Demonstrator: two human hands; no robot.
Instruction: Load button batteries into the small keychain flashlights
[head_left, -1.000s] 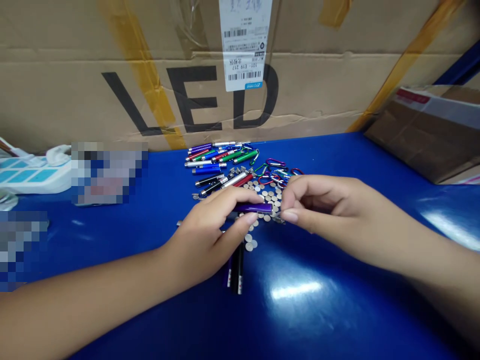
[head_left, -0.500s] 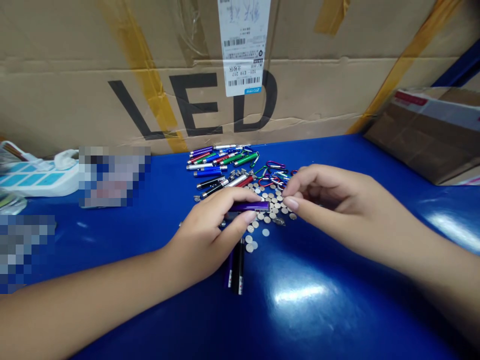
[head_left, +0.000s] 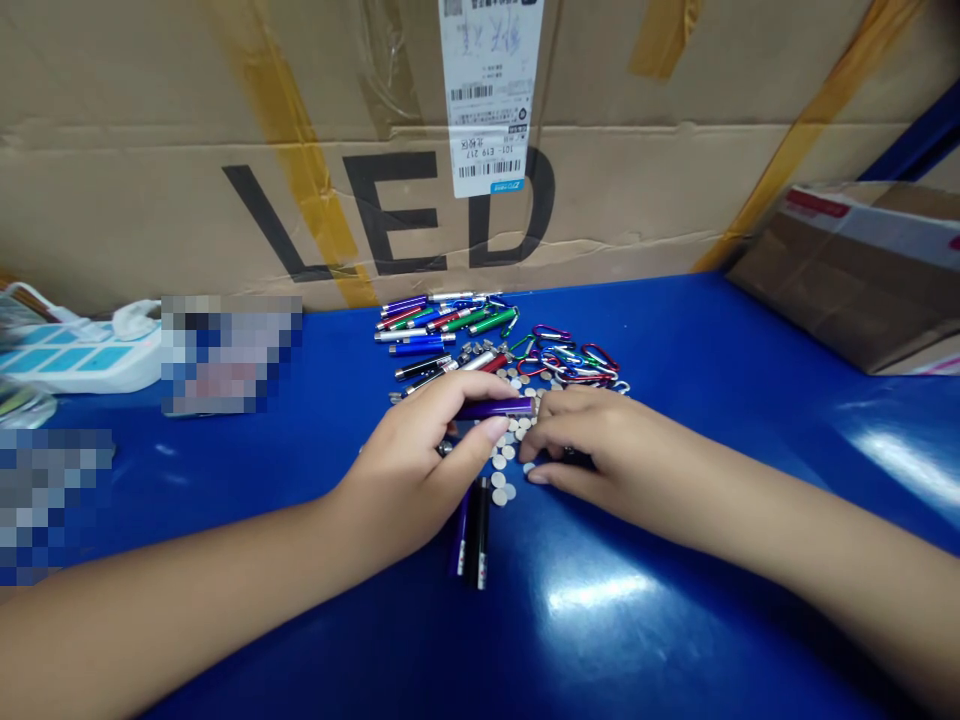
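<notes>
My left hand (head_left: pixel 427 465) is closed around a purple metal tube (head_left: pixel 495 408), like a mini flashlight body, held level with its end pointing right. To its right my right hand (head_left: pixel 600 440) reaches down over scattered button cells (head_left: pixel 501 458), fingers curled and thumb apart from them. One button cell (head_left: pixel 529 468) lies between thumb and fingertip, close to or touching them; it does not look lifted. Below my left hand a purple tube (head_left: pixel 459 540) and a black tube (head_left: pixel 482 540) lie side by side on the blue table (head_left: pixel 637 640).
Farther back lie several coloured mini flashlights (head_left: pixel 450 315), small metal caps (head_left: pixel 476 348) and carabiner clips (head_left: pixel 574 360). A large cardboard box (head_left: pixel 615 190) stands behind. A smaller carton (head_left: pixel 840 290) is at the right, a white power strip (head_left: pixel 90 355) at the left.
My right hand has moved left and down onto the button cells, uncovering the carabiner clips behind. My left hand keeps its hold on the purple tube, almost unmoved.
</notes>
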